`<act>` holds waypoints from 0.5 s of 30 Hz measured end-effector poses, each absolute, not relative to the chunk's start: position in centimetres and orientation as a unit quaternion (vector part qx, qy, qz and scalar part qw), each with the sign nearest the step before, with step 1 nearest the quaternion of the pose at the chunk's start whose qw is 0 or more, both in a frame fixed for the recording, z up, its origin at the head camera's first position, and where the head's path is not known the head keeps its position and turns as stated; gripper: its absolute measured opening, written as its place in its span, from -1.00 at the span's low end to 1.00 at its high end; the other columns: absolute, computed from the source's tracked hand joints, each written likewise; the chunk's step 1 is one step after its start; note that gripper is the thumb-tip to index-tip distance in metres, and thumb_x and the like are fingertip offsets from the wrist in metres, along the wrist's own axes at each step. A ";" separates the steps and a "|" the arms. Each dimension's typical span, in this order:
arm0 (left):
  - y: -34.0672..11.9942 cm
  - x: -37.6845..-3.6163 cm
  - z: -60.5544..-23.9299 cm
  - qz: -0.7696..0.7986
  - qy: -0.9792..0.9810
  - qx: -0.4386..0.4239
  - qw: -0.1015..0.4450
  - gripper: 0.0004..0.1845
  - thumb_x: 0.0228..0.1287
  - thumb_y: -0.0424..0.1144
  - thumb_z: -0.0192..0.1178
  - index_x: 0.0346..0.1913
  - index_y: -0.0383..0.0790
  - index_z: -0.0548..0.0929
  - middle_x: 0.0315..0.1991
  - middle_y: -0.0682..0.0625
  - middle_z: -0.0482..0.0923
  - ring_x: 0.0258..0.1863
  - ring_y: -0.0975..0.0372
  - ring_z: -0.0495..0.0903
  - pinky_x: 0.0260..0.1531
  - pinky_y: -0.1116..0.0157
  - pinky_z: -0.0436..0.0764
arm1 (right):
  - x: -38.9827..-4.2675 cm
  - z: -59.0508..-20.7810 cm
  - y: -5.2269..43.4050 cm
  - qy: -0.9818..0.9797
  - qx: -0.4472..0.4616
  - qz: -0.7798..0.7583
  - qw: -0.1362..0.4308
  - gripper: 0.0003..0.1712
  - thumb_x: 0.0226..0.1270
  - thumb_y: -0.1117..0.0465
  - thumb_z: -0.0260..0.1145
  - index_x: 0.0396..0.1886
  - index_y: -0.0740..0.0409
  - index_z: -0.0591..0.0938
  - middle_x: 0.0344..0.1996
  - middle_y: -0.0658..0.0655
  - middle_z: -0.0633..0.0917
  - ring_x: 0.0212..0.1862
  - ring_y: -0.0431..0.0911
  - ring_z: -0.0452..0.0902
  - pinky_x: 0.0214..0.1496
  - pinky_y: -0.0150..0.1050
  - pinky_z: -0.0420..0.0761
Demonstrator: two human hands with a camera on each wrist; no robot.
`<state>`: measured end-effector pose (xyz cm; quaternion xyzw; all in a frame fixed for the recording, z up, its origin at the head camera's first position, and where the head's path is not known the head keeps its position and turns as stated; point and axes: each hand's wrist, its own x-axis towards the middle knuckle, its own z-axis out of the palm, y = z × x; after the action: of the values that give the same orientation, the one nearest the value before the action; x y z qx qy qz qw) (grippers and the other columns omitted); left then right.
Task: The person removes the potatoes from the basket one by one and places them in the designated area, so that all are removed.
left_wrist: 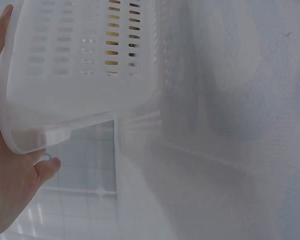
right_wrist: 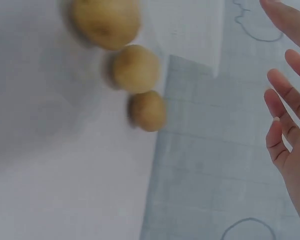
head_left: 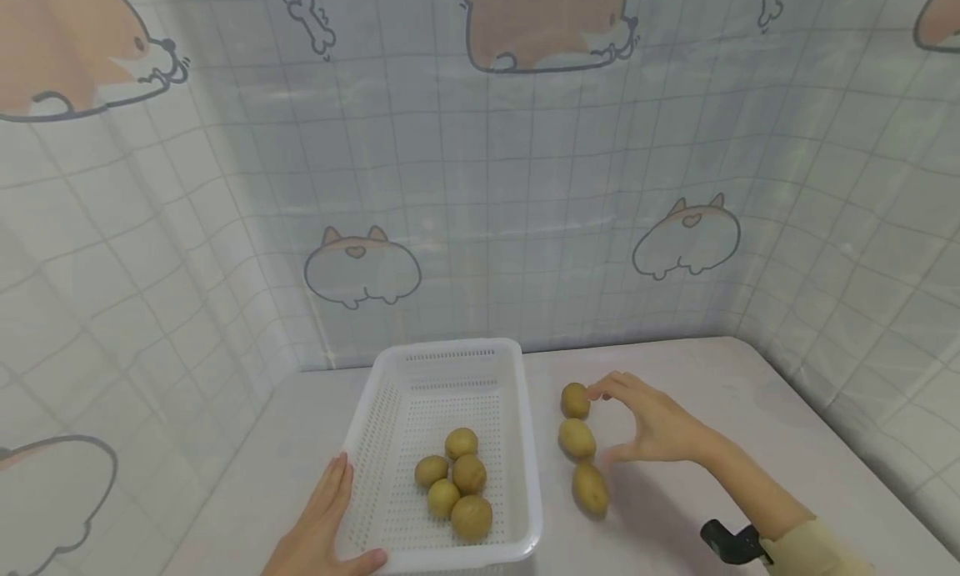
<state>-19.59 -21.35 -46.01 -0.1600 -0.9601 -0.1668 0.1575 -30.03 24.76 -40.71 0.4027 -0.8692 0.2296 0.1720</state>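
A white perforated plastic basket (head_left: 534, 509) holds several potatoes (head_left: 472, 518) in its front half. My left hand (head_left: 318, 522) rests at its front left corner, straight fingers along the left side and thumb on the front rim; the left wrist view shows this hand (left_wrist: 12, 175) against the basket's outer corner (left_wrist: 80, 90). Right of the basket, three potatoes lie in a row: a far one (head_left: 575, 400), a middle one (head_left: 577, 439) and a near one (head_left: 590, 489). Beside them hovers my right hand (head_left: 660, 422), thumb and fingers spread apart, holding nothing.
The basket and potatoes are on a whitish tabletop (head_left: 675, 368). Curtains with a grid and cartoon dog pattern (head_left: 480, 184) hang behind and at both sides. A black device (head_left: 731, 543) is strapped at the right wrist, by a light sleeve (head_left: 813, 551).
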 end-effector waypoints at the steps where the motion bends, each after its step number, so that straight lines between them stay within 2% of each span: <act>1: -21.3 -19.6 -46.0 -0.172 -0.961 -0.157 0.151 0.25 -0.24 0.31 0.29 0.35 -0.45 -0.05 0.41 -0.18 -0.18 0.36 0.37 -0.43 0.26 0.27 0.06 | -30.1 -40.4 24.7 -0.867 0.403 0.234 0.175 -0.18 -0.27 -0.16 0.50 0.08 -0.14 0.40 -0.05 -0.18 0.44 -0.04 -0.21 0.37 -0.09 -0.17 0.49; 4: -21.3 -19.6 -45.8 -0.176 -0.963 -0.152 0.138 0.25 -0.24 0.33 0.27 0.35 -0.46 -0.04 0.39 -0.23 -0.14 0.37 0.32 -0.40 0.04 -0.10 0.30 | -30.3 -39.5 24.5 -0.860 0.411 0.244 0.178 -0.21 -0.23 -0.22 0.45 0.07 -0.17 0.41 -0.03 -0.18 0.45 -0.03 -0.21 0.37 -0.06 -0.22 0.47; 9: -21.3 -19.6 -45.4 -0.181 -0.964 -0.149 0.128 0.25 -0.24 0.33 0.27 0.35 -0.46 -0.04 0.38 -0.27 -0.10 0.38 0.28 -0.38 0.03 -0.12 0.30 | -30.4 -38.3 23.5 -0.852 0.422 0.254 0.174 -0.26 -0.22 -0.12 0.49 0.05 -0.24 0.42 -0.04 -0.22 0.45 -0.03 -0.23 0.36 -0.04 -0.25 0.45; 10: -21.3 -19.6 -45.3 -0.180 -0.964 -0.147 0.128 0.25 -0.24 0.33 0.27 0.35 -0.45 -0.04 0.38 -0.26 -0.10 0.38 0.24 -0.36 0.13 -0.02 0.24 | -30.5 -38.1 23.2 -0.852 0.423 0.256 0.172 -0.26 -0.23 -0.09 0.51 0.05 -0.25 0.42 -0.04 -0.24 0.45 -0.03 -0.24 0.36 -0.04 -0.25 0.45; 11: -21.2 -19.5 -45.2 -0.176 -0.964 -0.148 0.130 0.25 -0.24 0.33 0.27 0.35 -0.45 -0.04 0.38 -0.26 -0.10 0.39 0.20 -0.32 0.14 0.00 0.24 | -30.5 -37.9 22.9 -0.851 0.426 0.256 0.171 -0.26 -0.23 -0.08 0.51 0.05 -0.25 0.42 -0.05 -0.26 0.44 -0.03 -0.25 0.35 -0.05 -0.24 0.45; 13: -21.2 -19.5 -45.2 -0.172 -0.964 -0.148 0.136 0.25 -0.25 0.33 0.28 0.35 -0.44 -0.03 0.38 -0.25 -0.09 0.39 0.21 -0.31 0.26 0.29 0.07 | -30.6 -37.5 22.3 -0.850 0.429 0.258 0.166 -0.27 -0.23 -0.10 0.50 0.04 -0.27 0.43 -0.04 -0.27 0.44 -0.02 -0.26 0.35 -0.04 -0.22 0.44; 15: -21.2 -19.6 -45.2 -0.167 -0.963 -0.151 0.146 0.25 -0.26 0.33 0.29 0.35 -0.44 -0.02 0.38 -0.24 -0.08 0.39 0.24 -0.31 0.20 0.58 -0.17 | -30.7 -37.2 21.7 -0.845 0.437 0.261 0.164 -0.28 -0.22 -0.11 0.50 0.04 -0.25 0.44 -0.03 -0.25 0.45 -0.02 -0.25 0.36 -0.04 -0.20 0.44</act>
<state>-19.55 -21.24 -45.21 -0.1513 -0.9633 -0.1673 0.1456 -30.72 21.68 -37.18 0.4371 -0.8450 0.2607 0.1643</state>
